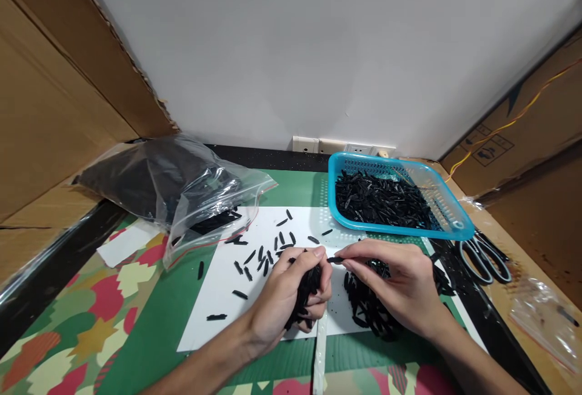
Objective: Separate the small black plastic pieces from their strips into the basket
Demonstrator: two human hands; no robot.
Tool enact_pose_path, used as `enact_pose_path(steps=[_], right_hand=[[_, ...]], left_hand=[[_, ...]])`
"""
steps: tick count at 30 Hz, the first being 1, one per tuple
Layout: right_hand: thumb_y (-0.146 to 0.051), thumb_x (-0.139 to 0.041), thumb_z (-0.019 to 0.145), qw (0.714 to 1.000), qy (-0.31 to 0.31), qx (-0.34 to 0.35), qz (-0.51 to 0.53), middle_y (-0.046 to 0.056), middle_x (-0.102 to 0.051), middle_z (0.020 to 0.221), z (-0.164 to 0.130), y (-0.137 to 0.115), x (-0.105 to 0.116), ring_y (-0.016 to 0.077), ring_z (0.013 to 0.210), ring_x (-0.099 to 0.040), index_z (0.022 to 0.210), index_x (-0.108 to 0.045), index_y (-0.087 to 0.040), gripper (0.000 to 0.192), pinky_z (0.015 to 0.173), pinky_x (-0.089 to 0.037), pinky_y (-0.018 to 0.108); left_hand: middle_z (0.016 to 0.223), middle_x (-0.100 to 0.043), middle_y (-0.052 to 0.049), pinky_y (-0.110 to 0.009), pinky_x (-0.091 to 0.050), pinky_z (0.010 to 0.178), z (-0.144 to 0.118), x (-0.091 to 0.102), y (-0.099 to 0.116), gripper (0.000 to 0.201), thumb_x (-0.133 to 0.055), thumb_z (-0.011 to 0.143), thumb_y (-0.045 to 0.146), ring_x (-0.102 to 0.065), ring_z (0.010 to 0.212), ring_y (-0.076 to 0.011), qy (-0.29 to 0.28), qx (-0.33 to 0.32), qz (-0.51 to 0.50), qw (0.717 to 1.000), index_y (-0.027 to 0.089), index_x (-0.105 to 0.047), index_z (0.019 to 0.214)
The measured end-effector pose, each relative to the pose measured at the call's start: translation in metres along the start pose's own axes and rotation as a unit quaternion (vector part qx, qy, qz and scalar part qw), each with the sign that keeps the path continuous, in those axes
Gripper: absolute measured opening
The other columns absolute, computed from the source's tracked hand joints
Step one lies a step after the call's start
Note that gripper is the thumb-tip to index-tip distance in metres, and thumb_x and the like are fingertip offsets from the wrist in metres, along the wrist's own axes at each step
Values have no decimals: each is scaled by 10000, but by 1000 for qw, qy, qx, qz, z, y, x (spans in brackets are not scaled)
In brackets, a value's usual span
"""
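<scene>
My left hand (pixel 295 292) is closed round a bunch of small black strips (pixel 307 298), some poking out between the fingers. Thumb and index finger of my right hand (pixel 404 286) pinch a single black strip (pixel 335 260), whose tip points at the left thumb. Below the right hand lies a heap of black strips (pixel 364 304), partly hidden by it. Several loose black strips (pixel 268 258) are scattered over the white paper (pixel 213 289). What the strips are made of I cannot tell.
A blue plastic basket (pixel 334 201) of black strips stands at the back right. At the back left lies a clear zip bag (pixel 182 183) full of black material. Scissors (pixel 484 258) and a small clear bag (pixel 545 316) are at the right. Cardboard boxes (pixel 54 80) flank the table.
</scene>
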State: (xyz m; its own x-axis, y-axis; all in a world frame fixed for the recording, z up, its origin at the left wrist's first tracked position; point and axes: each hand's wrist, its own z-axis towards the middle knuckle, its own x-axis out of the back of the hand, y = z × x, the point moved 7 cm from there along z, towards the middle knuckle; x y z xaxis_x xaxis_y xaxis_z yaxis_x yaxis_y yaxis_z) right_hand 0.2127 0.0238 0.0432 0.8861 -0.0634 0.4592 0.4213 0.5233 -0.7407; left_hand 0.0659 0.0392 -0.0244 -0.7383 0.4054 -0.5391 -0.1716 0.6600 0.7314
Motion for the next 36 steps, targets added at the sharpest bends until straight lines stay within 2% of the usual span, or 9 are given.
enact_pose_path(steps=[8,20,28,36], right_hand=[[-126,-723,975,1000,14,4,-4,-4,-827,917,2,-1,-1,126,805,-790,1013,-773,-205,101,768,-583,175],[-160,-686,1003,1000,-4,-19,-7,13,-827,944,2,2,-5,151,808,-784,1039,-774,-205,105,743,-587,215],[-161,-699,992,1000,-5,-7,-4,22,-825,926,1,1,-4,164,762,-771,1041,-776,-208,102,712,-590,251],[-155,-705,986,1000,8,5,-25,10,-814,924,1,-2,-3,167,794,-763,1029,-748,-216,86,741,-571,277]], left_hand=[[552,-387,70,-149,-206,377,-1,-2,-2,419,-543,1017,489,-257,432,-57,-36,-11,18,999,189,-518,724],[536,-381,81,-156,-192,378,0,0,1,403,-595,985,488,-249,416,-53,-31,-18,13,999,194,-511,722],[528,-366,83,-153,-218,375,0,1,2,421,-542,1001,516,-243,417,-58,6,-1,10,1000,199,-508,725],[544,-366,82,-147,-206,382,0,1,3,404,-545,1003,499,-251,431,-56,6,-3,13,1000,196,-507,738]])
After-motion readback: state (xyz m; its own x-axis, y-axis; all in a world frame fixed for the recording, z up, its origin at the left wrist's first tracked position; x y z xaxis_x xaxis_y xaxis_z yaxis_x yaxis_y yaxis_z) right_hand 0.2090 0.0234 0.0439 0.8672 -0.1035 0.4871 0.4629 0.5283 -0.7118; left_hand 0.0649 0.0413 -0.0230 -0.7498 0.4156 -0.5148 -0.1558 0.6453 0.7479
